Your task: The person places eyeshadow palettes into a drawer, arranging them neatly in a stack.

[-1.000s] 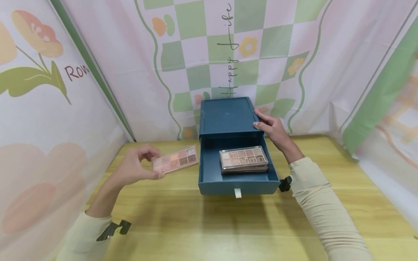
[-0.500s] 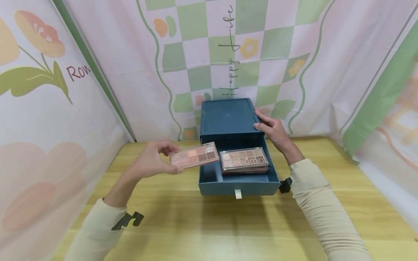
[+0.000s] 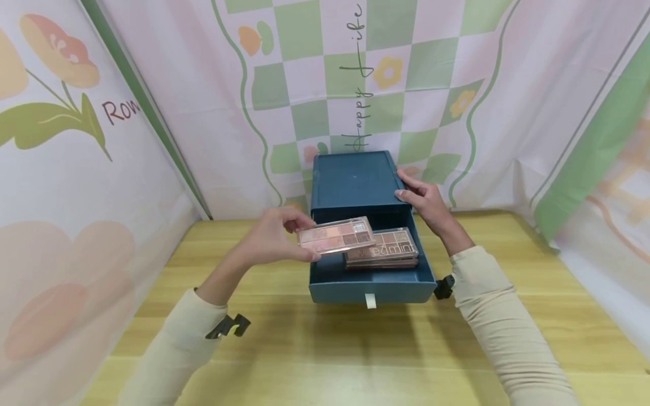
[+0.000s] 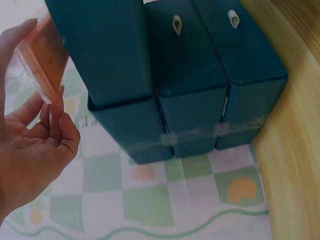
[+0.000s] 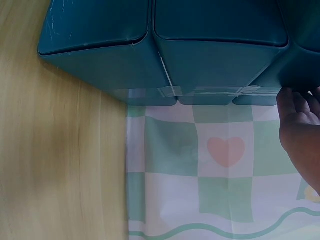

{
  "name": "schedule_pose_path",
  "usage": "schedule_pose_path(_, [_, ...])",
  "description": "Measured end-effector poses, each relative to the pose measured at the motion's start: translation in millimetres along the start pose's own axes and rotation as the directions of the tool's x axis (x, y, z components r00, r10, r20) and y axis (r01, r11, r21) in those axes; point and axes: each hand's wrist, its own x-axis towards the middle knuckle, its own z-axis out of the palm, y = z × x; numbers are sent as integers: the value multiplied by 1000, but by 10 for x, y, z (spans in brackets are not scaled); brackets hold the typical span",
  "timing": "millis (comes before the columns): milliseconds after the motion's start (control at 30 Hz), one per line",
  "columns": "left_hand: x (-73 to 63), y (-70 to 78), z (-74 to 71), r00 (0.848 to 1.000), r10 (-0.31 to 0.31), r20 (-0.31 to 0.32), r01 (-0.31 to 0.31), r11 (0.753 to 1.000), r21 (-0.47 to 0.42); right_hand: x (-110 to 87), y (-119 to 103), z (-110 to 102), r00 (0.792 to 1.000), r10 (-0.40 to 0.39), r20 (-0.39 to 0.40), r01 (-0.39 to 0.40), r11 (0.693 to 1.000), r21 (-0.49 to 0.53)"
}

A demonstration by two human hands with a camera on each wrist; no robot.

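Between thumb and fingers, my left hand [image 3: 276,237] pinches an eyeshadow palette [image 3: 335,235] with pink and brown pans. The palette is tilted over the pulled-out top drawer [image 3: 370,290], overlapping the left part of a small stack of eyeshadow palettes [image 3: 396,245] inside. In the left wrist view, that hand [image 4: 37,145] grips the palette [image 4: 45,57] by its edges. My right hand [image 3: 429,206] rests against the right side of the dark teal drawer cabinet [image 3: 352,180], thumb at the top edge. The right wrist view shows its fingers [image 5: 295,102] touching the cabinet's side.
Below the top drawer sit two shut drawers [image 4: 185,55] with small fabric pull tabs [image 4: 233,19]. Clear tape [image 5: 215,91] runs along the cabinet's side. The cabinet stands on a wood-grain table [image 3: 274,344], with printed curtains [image 3: 203,113] behind and at both sides.
My left hand has carried its palette rightward, from beside the drawer to above it, partly over the stacked palettes. My right hand stays on the cabinet.
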Motion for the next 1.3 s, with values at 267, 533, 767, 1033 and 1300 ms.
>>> schedule_pose_path(267, [188, 142, 154, 999, 7, 51, -9, 999, 35, 14, 12, 6, 1000, -7, -5, 7, 1000, -14])
schedule_pose_path(533, [358, 227, 298, 993, 81, 83, -90, 990, 110, 17, 13, 9, 1000, -11, -4, 11, 1000, -16])
schedule_pose_path(767, [472, 274, 392, 988, 74, 133, -95, 983, 158, 13, 9, 16, 1000, -14, 3, 14, 1000, -16])
schedule_pose_path(1033, [546, 346, 466, 983, 67, 172, -101, 976, 194, 10, 14, 11, 1000, -11, 0, 11, 1000, -9])
schedule_pose_path(1300, [550, 371, 487, 981, 52, 189, -100, 962, 255, 16, 17, -1, 1000, -3, 4, 3, 1000, -13])
